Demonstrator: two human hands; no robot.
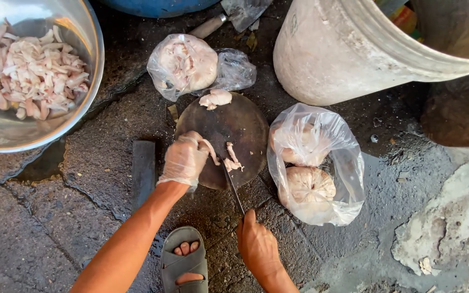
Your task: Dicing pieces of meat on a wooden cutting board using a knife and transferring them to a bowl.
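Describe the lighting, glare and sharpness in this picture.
Head view: daylight is even and shadows are soft; glare shows on the steel bowl and plastic bags; the wet ground shines; the hands, left and right, and the knife look sharp.

Pale pink meat strips point(28, 70), silver bowl point(90, 49), dark brown round board point(245, 125), clear bags point(321, 163), grey sandal point(183, 263), whitish bucket point(343, 49)

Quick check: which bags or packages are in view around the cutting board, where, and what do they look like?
Far bag: behind the board, clear plastic, knotted, pale meat inside.
Right bag: right of the board, clear plastic, open, two pale lumps inside.
Colourful packaging: top right, behind the bucket, only partly seen.
No signs or screens.
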